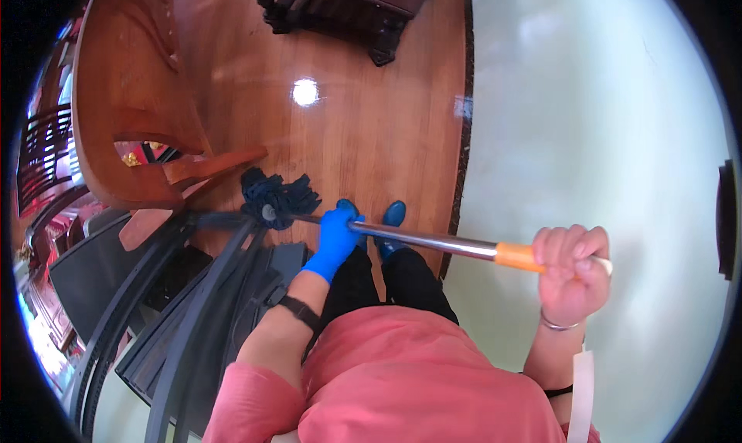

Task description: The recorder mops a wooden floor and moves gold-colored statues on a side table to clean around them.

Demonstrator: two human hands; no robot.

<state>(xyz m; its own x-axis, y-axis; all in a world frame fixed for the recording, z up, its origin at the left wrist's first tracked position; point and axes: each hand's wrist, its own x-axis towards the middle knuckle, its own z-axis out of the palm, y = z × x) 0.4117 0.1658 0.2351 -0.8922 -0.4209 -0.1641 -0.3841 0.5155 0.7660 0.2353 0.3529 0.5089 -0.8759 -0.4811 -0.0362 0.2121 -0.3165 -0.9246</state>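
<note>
A mop handle of shiny metal slants across in front of my body, with an orange grip section near its upper end. My left hand, in a blue glove, is closed around the lower part of the pole. Bare, my right hand grips the top end, by the orange section. The dark strip mop head lies on the wood floor to the left of my shoes, with a grey round hub. It is close to the foot of a wooden furniture piece.
Brown wooden furniture with a curved cut-out stands at left. Below it is a dark metal rack holding dark panels. A dark carved table is ahead on the glossy wood floor. A pale wall runs along my right.
</note>
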